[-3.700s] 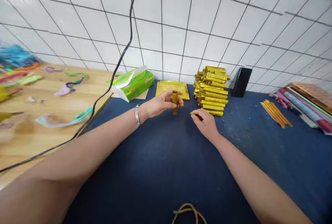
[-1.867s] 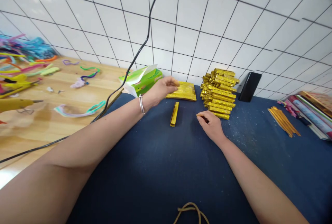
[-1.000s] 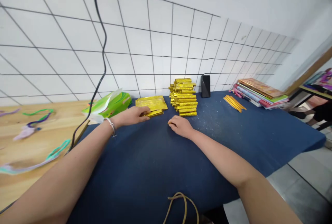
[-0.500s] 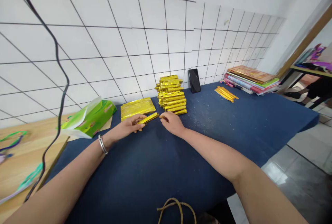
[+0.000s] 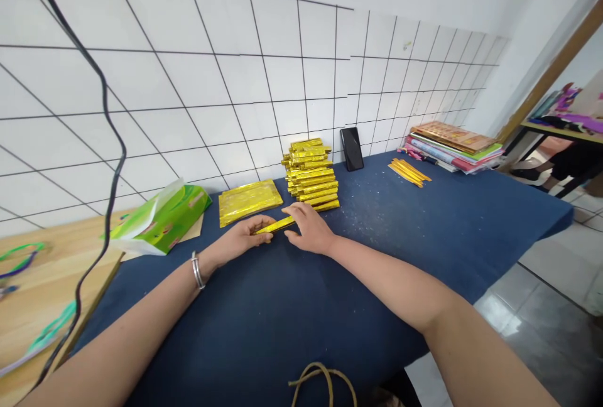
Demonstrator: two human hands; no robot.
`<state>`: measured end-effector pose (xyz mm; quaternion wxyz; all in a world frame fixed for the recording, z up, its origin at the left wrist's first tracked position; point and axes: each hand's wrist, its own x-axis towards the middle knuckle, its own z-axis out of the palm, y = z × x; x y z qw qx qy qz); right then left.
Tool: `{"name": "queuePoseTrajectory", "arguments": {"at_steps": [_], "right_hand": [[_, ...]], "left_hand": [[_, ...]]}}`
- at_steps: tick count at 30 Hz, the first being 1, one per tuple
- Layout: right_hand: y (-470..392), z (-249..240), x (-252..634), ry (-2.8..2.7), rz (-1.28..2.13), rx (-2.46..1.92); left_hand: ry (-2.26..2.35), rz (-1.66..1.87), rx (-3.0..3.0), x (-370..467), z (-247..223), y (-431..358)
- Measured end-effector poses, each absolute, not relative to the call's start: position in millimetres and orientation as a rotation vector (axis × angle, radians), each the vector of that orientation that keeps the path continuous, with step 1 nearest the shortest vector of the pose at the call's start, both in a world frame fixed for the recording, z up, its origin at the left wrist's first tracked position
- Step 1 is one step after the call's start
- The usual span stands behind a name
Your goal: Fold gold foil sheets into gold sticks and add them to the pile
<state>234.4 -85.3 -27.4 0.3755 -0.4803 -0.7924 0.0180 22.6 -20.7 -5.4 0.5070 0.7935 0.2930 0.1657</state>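
**Gold Strip at Both Hands**

Head view: our left hand [image 5: 249,235] grips the gold strip [image 5: 277,225] at the counter [image 5: 264,306]; our right hand [image 5: 311,231] curls about its other end, grip unclear. Many shaped pieces [image 5: 311,176] are piled; the flat gold stack [image 5: 249,200] appears unworked.

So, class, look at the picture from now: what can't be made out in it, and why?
All in the head view:
- Gold strip: its right end, hidden by the right hand.
- Brown string: the rest, cut off by the bottom edge.
- Black cord: where it leads upward, cut off by the top edge.
- Stacked books: their print, too small and blurred.
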Motion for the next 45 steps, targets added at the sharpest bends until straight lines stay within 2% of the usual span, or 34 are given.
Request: {"name": "queuePoseTrajectory", "arguments": {"at_steps": [7,15,25,30,35,40,45], "right_hand": [[-81,-33,234,-2.155,-0.023,-1.245],[-68,-13,263,-1.948,-0.035,-1.257],[46,75,353,-1.651,-0.247,-1.444],[105,85,363,-1.786,-0.249,-1.472],[111,88,370,-1.781,-0.305,-1.517],[67,78,331,-1.816,-0.383,-1.395],[28,42,235,-2.359,-0.17,-1.174]], "left_hand": [[0.676,0.481,1.783,26,-12,-25],[0.733,0.849,1.414,21,-23,-12],[0.752,0.777,1.551,22,-19,-6],[0.756,0.761,1.513,21,-22,-2],[0.751,0.741,1.519,21,-21,0],[0.805,0.865,1.503,24,-22,2],[1.058,1.342,1.4,14,-26,19]]}}
